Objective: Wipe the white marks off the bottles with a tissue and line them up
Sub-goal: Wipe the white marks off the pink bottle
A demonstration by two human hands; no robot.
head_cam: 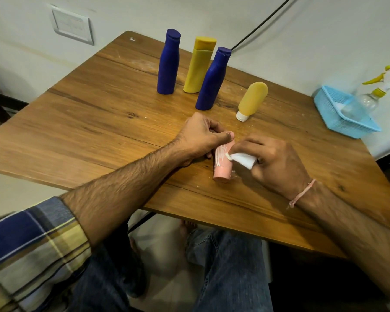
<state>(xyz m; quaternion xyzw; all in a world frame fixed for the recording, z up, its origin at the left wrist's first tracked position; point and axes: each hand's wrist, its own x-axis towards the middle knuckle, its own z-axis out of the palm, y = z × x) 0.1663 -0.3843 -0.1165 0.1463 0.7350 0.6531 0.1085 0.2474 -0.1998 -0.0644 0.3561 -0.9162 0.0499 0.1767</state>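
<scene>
Pink bottle (223, 164) is near-centre on the counter (99, 122), between both hands, tilted w/ its flat base toward the near edge. Can't tell if the base rests on the wood or sits just above it. Left hand (202, 136) grips the far (top) end, fingers curled round it, thumb laid along the side. Right hand (274, 162) pinches a folded white tissue (243, 159) and presses its corner against the bottle's right side, by the white streaks (220, 153).

Handling, my guess: small plastic bottle, light, stiff enough to rub firmly, though the walls prob. give a bit if squeezed. Smooth + smeared, so slippery and likely to twist or roll under the wipe. Best hold is at the ends (cap or base), leaving the marked middle free. Tissue is soft and tears easily, so refold to a clean face.

Far side: a blue bottle (169, 61), a yellow bottle (199, 66) and a second blue bottle (212, 82) stand close together. A yellow tube (253, 99) stands on its white cap further right, apart from them. Blue basket (347, 122) & spray bottle (367, 100) sit at the right edge.
</scene>
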